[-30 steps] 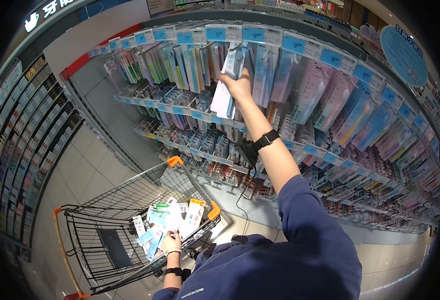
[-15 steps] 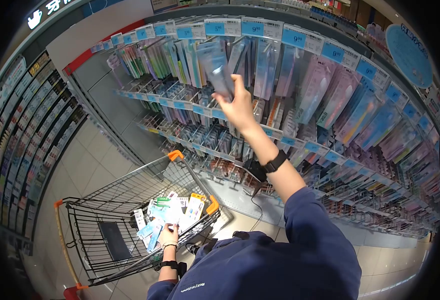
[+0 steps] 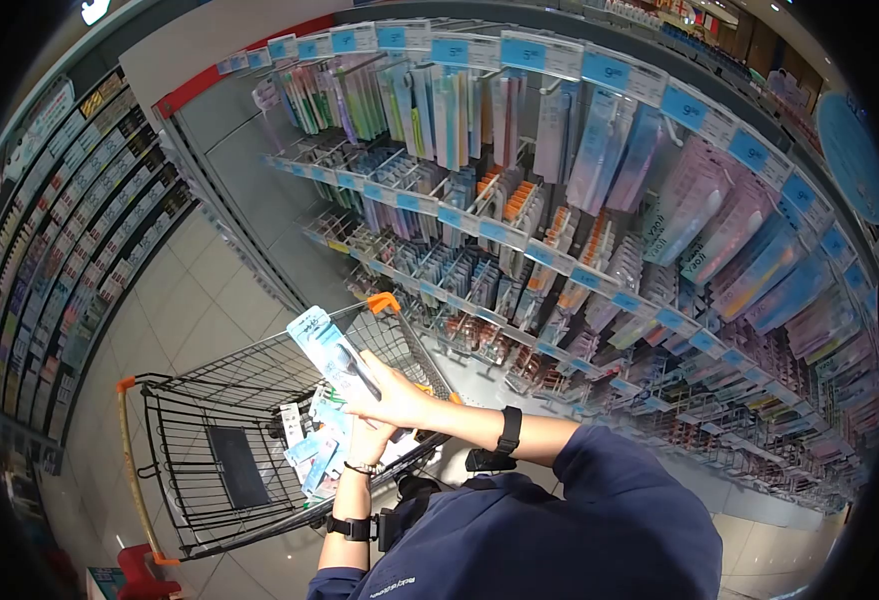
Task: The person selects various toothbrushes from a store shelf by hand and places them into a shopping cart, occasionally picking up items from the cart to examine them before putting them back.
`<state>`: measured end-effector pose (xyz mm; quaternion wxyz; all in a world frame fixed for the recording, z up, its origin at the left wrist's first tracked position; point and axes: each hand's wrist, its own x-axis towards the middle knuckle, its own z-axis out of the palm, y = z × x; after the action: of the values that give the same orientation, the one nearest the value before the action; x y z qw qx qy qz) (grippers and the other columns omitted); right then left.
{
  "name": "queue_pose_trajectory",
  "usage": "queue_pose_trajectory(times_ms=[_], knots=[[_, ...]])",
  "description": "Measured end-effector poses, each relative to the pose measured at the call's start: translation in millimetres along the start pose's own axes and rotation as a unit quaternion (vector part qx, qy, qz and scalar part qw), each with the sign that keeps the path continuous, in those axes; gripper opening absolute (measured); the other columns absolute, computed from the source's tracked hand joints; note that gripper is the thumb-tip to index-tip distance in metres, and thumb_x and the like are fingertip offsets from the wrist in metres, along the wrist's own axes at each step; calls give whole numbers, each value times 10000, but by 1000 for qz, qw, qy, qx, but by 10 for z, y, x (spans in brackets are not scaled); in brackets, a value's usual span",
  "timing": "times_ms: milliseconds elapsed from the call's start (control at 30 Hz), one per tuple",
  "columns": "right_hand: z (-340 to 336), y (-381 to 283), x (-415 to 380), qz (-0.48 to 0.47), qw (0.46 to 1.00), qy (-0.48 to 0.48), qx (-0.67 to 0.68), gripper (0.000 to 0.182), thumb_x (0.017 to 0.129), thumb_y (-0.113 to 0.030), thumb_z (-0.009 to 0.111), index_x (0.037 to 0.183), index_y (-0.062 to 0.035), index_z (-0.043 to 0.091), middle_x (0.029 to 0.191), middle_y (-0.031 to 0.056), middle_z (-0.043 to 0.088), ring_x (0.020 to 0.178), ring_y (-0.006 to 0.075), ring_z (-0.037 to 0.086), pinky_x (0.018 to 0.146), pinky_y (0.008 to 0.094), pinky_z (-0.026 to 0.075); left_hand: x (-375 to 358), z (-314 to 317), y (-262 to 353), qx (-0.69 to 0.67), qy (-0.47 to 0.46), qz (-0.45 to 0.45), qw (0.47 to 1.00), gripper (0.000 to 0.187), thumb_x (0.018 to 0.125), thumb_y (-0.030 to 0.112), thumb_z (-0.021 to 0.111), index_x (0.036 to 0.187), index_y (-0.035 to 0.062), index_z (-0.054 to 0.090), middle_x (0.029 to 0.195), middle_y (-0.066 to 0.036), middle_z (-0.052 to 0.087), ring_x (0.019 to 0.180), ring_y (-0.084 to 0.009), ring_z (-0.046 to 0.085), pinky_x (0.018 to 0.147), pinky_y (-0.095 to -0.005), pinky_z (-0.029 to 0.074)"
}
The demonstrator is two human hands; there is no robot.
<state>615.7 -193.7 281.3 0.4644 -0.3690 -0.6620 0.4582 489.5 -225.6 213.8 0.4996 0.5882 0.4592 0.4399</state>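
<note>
A light-blue package (image 3: 317, 340) with a dark brush-like item inside is tilted above the shopping cart (image 3: 200, 400). My right hand (image 3: 397, 396) is closed on its lower end. Just below, my left hand (image 3: 368, 440) meets the right hand, its fingers partly hidden behind it and the package; whether it grips anything does not show. Beneath both hands, several packaged items (image 3: 312, 456) lie in the wire cart.
A long shelf rack with hanging packages (image 3: 600, 150) and price tags (image 3: 540, 255) runs from the upper left to the lower right. Another stocked shelf (image 3: 60, 270) stands at the left. A red object (image 3: 143, 572) is at the lower left.
My right hand has come down and left from the rack to the cart, bringing a package with it. My left hand has risen slightly to meet it. The view has shifted a little.
</note>
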Motion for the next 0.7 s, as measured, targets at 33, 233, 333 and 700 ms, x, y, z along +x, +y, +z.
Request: queue_pose_trajectory(times_ms=[33,233,333,700], knots=[[19,32,61,25,999,-37,-15,728,671,-244,706,1211,12,291,1087,207,483,1023,277,482,855,352,400,4,-102,-61,1,-2,-1,1000,517,677,155,699,1095,-23,450,1011,-106,544,925,-171,527,798,-294,433],[-195,114,386,88,990,-103,-28,690,731,-218,664,1274,-82,260,1120,174,461,994,246,499,794,331,449,81,-1053,-632,-109,-66,-194,973,158,784,99,580,887,-20,563,686,-86,594,527,-151,576,451,-254,456],[-404,334,349,96,993,-25,-62,596,720,-249,669,1199,-64,365,1089,162,479,908,222,535,737,322,467,150,-1603,-949,150,-90,-274,946,270,746,213,623,852,-33,587,720,-123,608,586,-181,603,513,-292,476],[-535,630,-761,280,941,183,-53,428,786,-231,604,1120,-12,450,1030,147,518,823,174,585,703,286,477,17,-1858,-1905,461,-320,-184,807,937,649,558,609,1261,-69,277,1140,-330,434,1078,-393,443,911,-375,368]])
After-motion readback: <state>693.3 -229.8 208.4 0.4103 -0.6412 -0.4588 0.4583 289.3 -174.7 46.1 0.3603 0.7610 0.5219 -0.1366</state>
